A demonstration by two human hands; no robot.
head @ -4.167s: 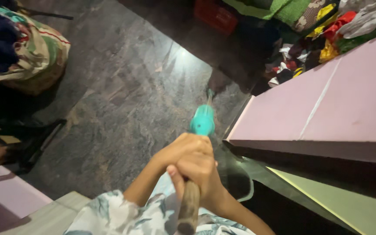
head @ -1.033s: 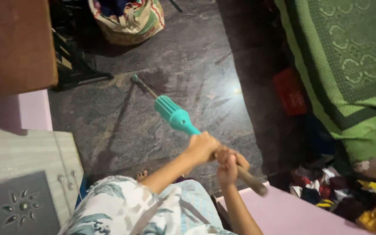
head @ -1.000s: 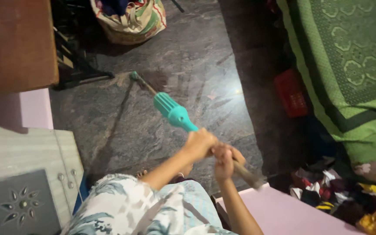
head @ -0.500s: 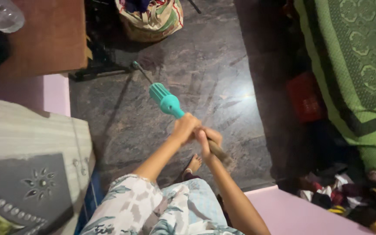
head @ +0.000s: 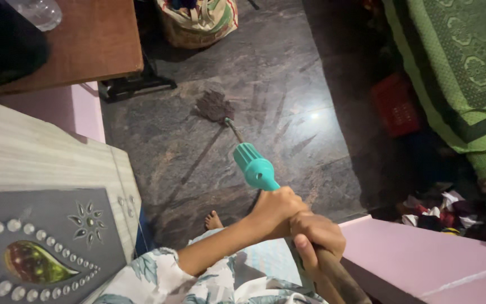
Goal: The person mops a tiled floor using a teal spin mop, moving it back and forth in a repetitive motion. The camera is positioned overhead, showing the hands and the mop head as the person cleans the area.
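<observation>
The long wooden-handled mop with a teal plastic collar (head: 254, 167) is clamped in both my left hand (head: 274, 209) and right hand (head: 316, 236), its dark stringy head (head: 214, 106) pressed on the dark stone floor (head: 288, 129) mid-stroke, near a striped woven basket (head: 198, 25) stuffed with cloth.

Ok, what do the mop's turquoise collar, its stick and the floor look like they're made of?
Turquoise collar: seemingly moulded plastic, smooth and ribbed, with a slight sheen. Stick, held in the left hand and right hand: brown and matte, possibly wood; too blurred to be sure. Floor: dark veined stone or tile, polished, since it mirrors a light spot.
</observation>
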